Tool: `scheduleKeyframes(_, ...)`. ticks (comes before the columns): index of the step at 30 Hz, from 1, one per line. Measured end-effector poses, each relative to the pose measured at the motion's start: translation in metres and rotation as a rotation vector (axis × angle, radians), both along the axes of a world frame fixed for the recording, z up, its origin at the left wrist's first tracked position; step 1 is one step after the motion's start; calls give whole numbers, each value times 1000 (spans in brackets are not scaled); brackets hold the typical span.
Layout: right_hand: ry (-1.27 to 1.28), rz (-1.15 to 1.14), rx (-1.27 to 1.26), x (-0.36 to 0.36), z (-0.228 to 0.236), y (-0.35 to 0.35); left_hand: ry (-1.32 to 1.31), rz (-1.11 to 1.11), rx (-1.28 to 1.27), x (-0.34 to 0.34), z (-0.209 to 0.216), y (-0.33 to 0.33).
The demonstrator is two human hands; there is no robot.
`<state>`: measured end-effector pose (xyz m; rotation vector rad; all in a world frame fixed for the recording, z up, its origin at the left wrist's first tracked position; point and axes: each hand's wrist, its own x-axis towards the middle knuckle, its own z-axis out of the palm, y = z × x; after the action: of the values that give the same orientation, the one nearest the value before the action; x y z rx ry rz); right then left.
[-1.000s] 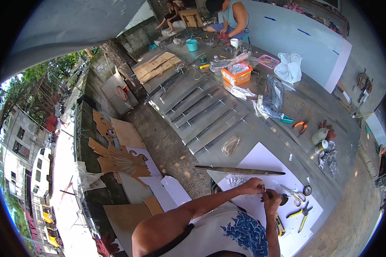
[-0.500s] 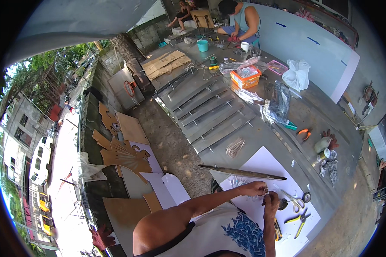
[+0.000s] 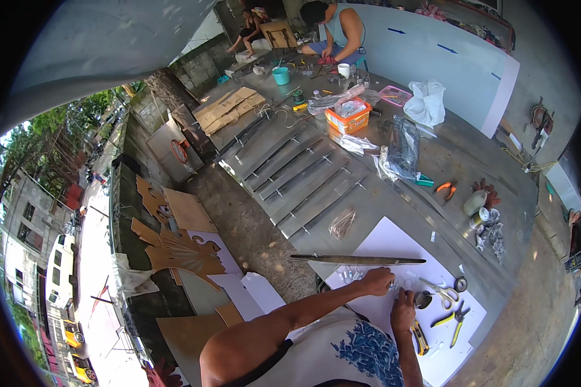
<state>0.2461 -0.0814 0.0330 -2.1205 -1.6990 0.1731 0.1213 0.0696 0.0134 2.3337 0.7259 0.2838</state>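
L hand (image 3: 376,282) nr R hand (image 3: 403,312) over wht sheet (image 3: 386,238) w/ scissors (image 3: 439,289).

Wearing a whitish sleeveless top (image 3: 310,356), edged in a broad black band (image 3: 262,362) at the left armhole. Sporting a big print (image 3: 373,348) toward the right side, in light and dark blues, jagged tangled strokes, ragged outline. Bare along left arm (image 3: 303,314) and right forearm (image 3: 405,351), through to left hand (image 3: 376,282) and right hand (image 3: 403,312).

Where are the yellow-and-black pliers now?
In the head view, the yellow-and-black pliers lie lower right on the white sheet, right of the right hand, just below the pale-handled scissors.
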Motion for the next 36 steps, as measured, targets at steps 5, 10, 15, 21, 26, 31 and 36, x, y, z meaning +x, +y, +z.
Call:
scheduleKeyframes(5, -29, -49, -142, -3, 15, 13, 72, -42, 11, 4, 21, -1)
scheduleKeyframes(10, -58, -18, -71, 5, -9, 19, -22, -49, -47, 13, 8, 6)
scheduleKeyframes(15, 45, -93, 5, 2, -4, 18, -185, -52, -203, 6, 2, 15)
scheduleKeyframes(21, 264, -128, 138, -3, 0, 20, -476, 79, -787, -15, 23, 9)
scheduleKeyframes(26, 586, -185, 179, -7, 31, 24, -516, 100, -1003, -30, 48, 19)
scheduleKeyframes(31, 1263, -256, 220, 13, 81, 47, -377, 235, -936, -31, 96, 31)
scheduleKeyframes(36, 1538, -198, 378, 25, 101, 55, -571, 251, -796, -30, 111, 35)
